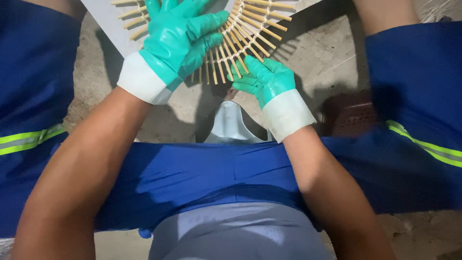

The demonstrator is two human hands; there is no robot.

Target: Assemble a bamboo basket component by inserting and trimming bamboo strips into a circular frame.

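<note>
Concrete floor (317,53); L hand (175,41) flat on, R hand (262,79) pinching spoked bamboo disc (250,29), lying flat.

left hand (175,41) on stick disc (240,38) | right hand (267,79) at its near edge

The left hand (175,41), in a green glove, lies flat over a round woven piece of radiating bamboo sticks (245,29) at twelve o'clock; the right hand (264,79) pinches its rim at one o'clock, above blue trousers (202,178)
</note>
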